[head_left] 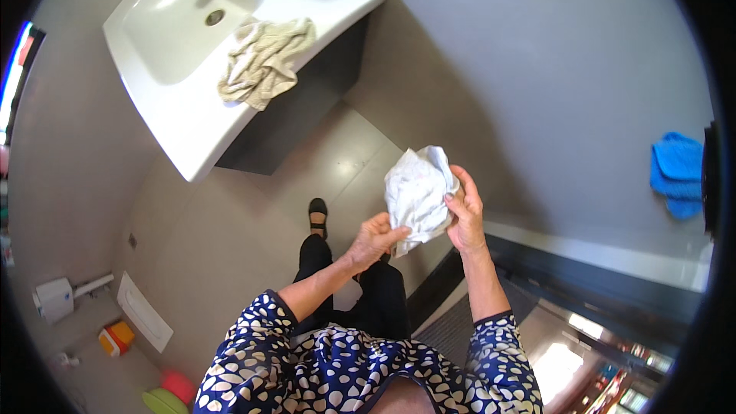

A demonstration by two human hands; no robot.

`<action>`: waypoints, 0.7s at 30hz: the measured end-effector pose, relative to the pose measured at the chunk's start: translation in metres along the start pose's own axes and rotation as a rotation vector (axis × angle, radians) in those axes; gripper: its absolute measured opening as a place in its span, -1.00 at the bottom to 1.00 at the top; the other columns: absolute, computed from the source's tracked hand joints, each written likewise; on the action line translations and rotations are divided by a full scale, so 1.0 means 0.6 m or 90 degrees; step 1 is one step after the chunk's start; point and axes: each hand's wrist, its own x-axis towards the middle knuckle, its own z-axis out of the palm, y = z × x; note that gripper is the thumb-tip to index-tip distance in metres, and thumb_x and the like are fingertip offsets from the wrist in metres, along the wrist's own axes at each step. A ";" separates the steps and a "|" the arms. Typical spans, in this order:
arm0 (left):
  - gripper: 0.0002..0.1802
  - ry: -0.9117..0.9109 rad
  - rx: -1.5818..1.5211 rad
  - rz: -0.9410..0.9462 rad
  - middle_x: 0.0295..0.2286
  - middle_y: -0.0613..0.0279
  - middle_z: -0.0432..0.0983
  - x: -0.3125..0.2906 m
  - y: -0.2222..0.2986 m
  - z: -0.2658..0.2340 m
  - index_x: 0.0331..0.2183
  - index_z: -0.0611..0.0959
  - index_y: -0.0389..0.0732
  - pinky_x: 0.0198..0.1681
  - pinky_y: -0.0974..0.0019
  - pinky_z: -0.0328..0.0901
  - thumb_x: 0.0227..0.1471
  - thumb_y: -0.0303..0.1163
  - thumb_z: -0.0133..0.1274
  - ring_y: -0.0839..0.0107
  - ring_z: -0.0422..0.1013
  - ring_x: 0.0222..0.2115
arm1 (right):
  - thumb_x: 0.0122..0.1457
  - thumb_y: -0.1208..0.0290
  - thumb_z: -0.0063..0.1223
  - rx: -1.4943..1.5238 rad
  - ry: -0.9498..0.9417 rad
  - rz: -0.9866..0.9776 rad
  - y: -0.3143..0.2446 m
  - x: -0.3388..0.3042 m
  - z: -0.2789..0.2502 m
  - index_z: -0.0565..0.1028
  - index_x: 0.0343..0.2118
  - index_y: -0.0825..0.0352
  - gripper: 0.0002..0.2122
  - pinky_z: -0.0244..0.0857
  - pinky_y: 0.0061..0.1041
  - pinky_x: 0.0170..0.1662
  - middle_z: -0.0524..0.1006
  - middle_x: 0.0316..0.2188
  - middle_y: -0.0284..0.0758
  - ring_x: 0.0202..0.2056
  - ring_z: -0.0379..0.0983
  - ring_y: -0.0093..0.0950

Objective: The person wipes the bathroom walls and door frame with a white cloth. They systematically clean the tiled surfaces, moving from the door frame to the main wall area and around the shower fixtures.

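Patterned sleeves (253, 345) nearest; both hands raised at centre, gathering a crumpled white cloth (416, 188). Left hand (376, 238) pinches its lower edge, right hand (464, 215) cups and presses its side, bunching it. Beige rag (264, 61) draped on sink (176, 107) rim, far left; blue towel (677, 172) hangs far right.

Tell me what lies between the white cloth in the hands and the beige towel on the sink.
Only bare grey floor separates white cloth and beige towel, per the head view.
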 end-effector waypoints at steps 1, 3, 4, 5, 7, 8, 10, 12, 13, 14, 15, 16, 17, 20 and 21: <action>-0.78 0.005 0.027 -0.029 -0.48 0.38 0.52 -0.006 0.003 -0.008 -0.30 0.55 -0.18 -0.55 0.62 0.24 0.01 -0.31 0.14 0.69 0.37 -0.53 | 0.03 0.67 -0.04 0.061 0.016 0.006 -0.014 -0.009 0.005 0.14 0.12 0.41 -0.46 0.26 -0.44 0.05 0.41 -0.10 -0.21 -0.06 0.35 -0.48; -0.79 0.012 0.065 -0.046 -0.42 0.38 0.53 -0.017 0.011 -0.015 -0.28 0.54 -0.17 -0.37 0.58 0.25 0.02 -0.31 0.11 0.68 0.38 -0.40 | 0.02 0.67 -0.02 0.125 0.026 0.000 -0.026 -0.028 0.008 0.15 0.12 0.40 -0.46 0.25 -0.42 0.06 0.41 -0.09 -0.20 -0.05 0.35 -0.45; -0.80 -0.006 0.039 -0.033 -0.41 0.37 0.53 -0.021 0.014 -0.012 -0.29 0.54 -0.17 -0.36 0.56 0.27 0.04 -0.31 0.09 0.66 0.39 -0.40 | 0.01 0.67 -0.01 0.158 0.028 -0.003 -0.029 -0.037 0.009 0.15 0.12 0.39 -0.45 0.25 -0.41 0.07 0.41 -0.08 -0.19 -0.04 0.35 -0.44; -0.82 -0.019 0.008 -0.024 -0.40 0.36 0.53 -0.029 0.024 -0.009 -0.29 0.53 -0.17 -0.34 0.53 0.28 0.05 -0.30 0.07 0.65 0.39 -0.39 | 0.01 0.66 -0.05 0.168 0.061 0.000 -0.024 -0.044 0.006 0.20 0.10 0.37 -0.49 0.24 -0.38 0.08 0.41 -0.07 -0.19 -0.02 0.35 -0.40; -0.84 -0.052 -0.091 0.001 -0.44 0.34 0.49 -0.036 0.034 -0.010 -0.36 0.49 -0.19 -0.36 0.47 0.33 0.08 -0.30 0.04 0.61 0.39 -0.44 | 0.01 0.64 -0.09 0.208 0.113 -0.014 -0.023 -0.062 0.012 0.24 0.07 0.37 -0.52 0.23 -0.36 0.10 0.41 -0.06 -0.20 -0.01 0.35 -0.38; -0.84 -0.055 -0.086 0.004 -0.43 0.33 0.49 -0.039 0.038 -0.018 -0.36 0.49 -0.19 -0.35 0.48 0.33 0.08 -0.30 0.04 0.60 0.39 -0.43 | 0.01 0.63 -0.11 0.231 0.137 -0.020 -0.020 -0.067 0.020 0.26 0.06 0.37 -0.53 0.22 -0.35 0.10 0.41 -0.06 -0.21 0.00 0.34 -0.37; -0.84 -0.059 -0.078 0.011 -0.40 0.30 0.49 -0.049 0.047 -0.039 -0.36 0.49 -0.20 -0.34 0.50 0.33 0.09 -0.30 0.02 0.58 0.40 -0.41 | 0.01 0.59 -0.16 0.282 0.137 -0.036 -0.015 -0.076 0.030 0.30 0.02 0.38 -0.58 0.22 -0.30 0.11 0.42 -0.07 -0.21 0.01 0.34 -0.34; -0.82 -0.070 -0.072 -0.020 -0.33 0.32 0.47 -0.066 0.063 -0.065 -0.38 0.51 -0.17 -0.23 0.31 0.32 0.12 -0.27 -0.02 0.53 0.38 -0.28 | 0.02 0.58 -0.16 0.296 0.170 -0.045 -0.014 -0.086 0.059 0.31 0.00 0.37 -0.59 0.22 -0.28 0.10 0.43 -0.08 -0.21 0.00 0.34 -0.33; -0.84 -0.063 -0.073 -0.032 -0.31 0.33 0.46 -0.071 0.072 -0.074 -0.38 0.51 -0.15 -0.19 0.24 0.31 0.13 -0.27 -0.03 0.50 0.36 -0.24 | 0.02 0.61 -0.16 0.293 0.191 -0.052 -0.020 -0.086 0.076 0.33 -0.02 0.36 -0.61 0.24 -0.29 0.09 0.45 -0.12 -0.22 -0.03 0.36 -0.34; -0.85 -0.059 -0.074 -0.044 -0.29 0.34 0.45 -0.075 0.080 -0.082 -0.39 0.50 -0.13 -0.16 0.16 0.31 0.13 -0.27 -0.04 0.48 0.35 -0.19 | 0.01 0.62 -0.15 0.285 0.200 -0.062 -0.021 -0.088 0.087 0.33 -0.03 0.35 -0.62 0.24 -0.30 0.08 0.45 -0.13 -0.22 -0.04 0.36 -0.35; -0.83 -0.076 -0.086 -0.072 -0.27 0.34 0.44 -0.076 0.087 -0.094 -0.39 0.50 -0.12 -0.12 0.06 0.27 0.14 -0.24 -0.05 0.46 0.32 -0.14 | 0.01 0.64 -0.15 0.278 0.210 -0.073 -0.021 -0.091 0.096 0.34 -0.04 0.35 -0.62 0.25 -0.30 0.07 0.45 -0.14 -0.23 -0.05 0.37 -0.36; -0.81 -0.083 -0.087 -0.076 -0.29 0.37 0.43 -0.077 0.095 -0.101 -0.39 0.50 -0.12 -0.13 0.10 0.27 0.14 -0.23 -0.06 0.48 0.31 -0.17 | 0.00 0.65 -0.14 0.270 0.221 -0.084 -0.020 -0.096 0.105 0.34 -0.05 0.34 -0.62 0.26 -0.31 0.07 0.46 -0.15 -0.23 -0.06 0.37 -0.37; -0.79 -0.092 -0.090 -0.077 -0.31 0.39 0.42 -0.074 0.105 -0.104 -0.39 0.51 -0.12 -0.14 0.15 0.27 0.15 -0.21 -0.07 0.49 0.31 -0.20 | -0.02 0.62 -0.06 0.254 0.214 -0.090 -0.016 -0.099 0.104 0.37 -0.05 0.32 -0.61 0.19 -0.24 0.11 0.45 -0.13 -0.26 -0.01 0.33 -0.33; -0.81 -0.113 -0.106 -0.102 -0.36 0.40 0.41 -0.067 0.119 -0.107 -0.40 0.49 -0.11 -0.15 0.17 0.27 0.15 -0.23 -0.07 0.51 0.33 -0.24 | -0.04 0.64 -0.07 0.262 0.217 -0.127 -0.009 -0.118 0.115 0.32 -0.01 0.30 -0.56 0.20 -0.25 0.10 0.41 -0.08 -0.27 0.01 0.31 -0.34; -0.84 -0.119 -0.112 -0.117 -0.35 0.38 0.43 -0.064 0.122 -0.108 -0.40 0.48 -0.11 -0.15 0.15 0.27 0.15 -0.25 -0.07 0.50 0.34 -0.24 | -0.06 0.65 -0.08 0.259 0.226 -0.135 -0.009 -0.125 0.120 0.28 0.02 0.29 -0.51 0.19 -0.24 0.11 0.40 -0.06 -0.26 0.02 0.30 -0.33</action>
